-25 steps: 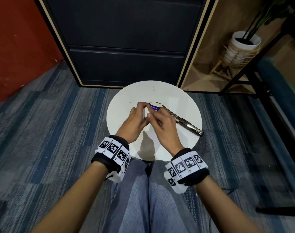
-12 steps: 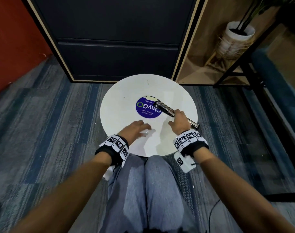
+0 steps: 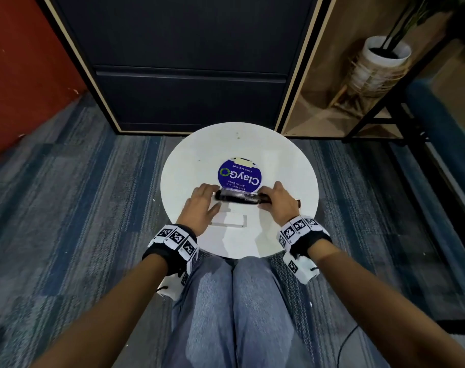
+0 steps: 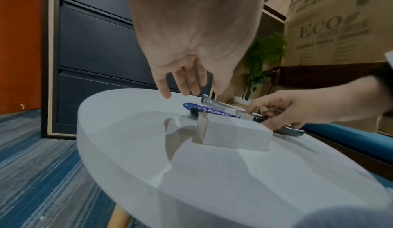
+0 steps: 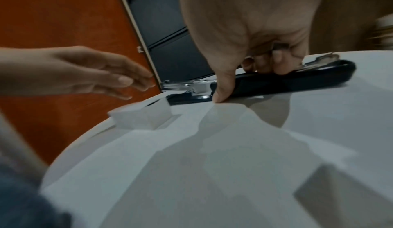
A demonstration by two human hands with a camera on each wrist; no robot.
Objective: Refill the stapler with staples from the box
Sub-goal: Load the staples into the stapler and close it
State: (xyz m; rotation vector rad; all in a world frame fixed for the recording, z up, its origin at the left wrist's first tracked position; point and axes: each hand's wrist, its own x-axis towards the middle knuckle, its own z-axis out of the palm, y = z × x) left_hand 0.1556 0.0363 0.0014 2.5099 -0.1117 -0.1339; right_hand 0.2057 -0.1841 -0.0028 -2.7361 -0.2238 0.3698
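Now stapler (image 3: 240, 200) crosswise between both hands.

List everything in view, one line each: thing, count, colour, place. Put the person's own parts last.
stapler: one, black and metal, across the table's middle
staple box: one, white, nearer than the stapler
round sticker: one, blue, behind the stapler
table: one, white, round, over the knees
cabinet: one, dark, behind the table
plant pot: one, white, upper right
carpet: blue-grey stripes
left hand: fingers straight, at the stapler's left end
right hand: fingers grip the stapler's right end
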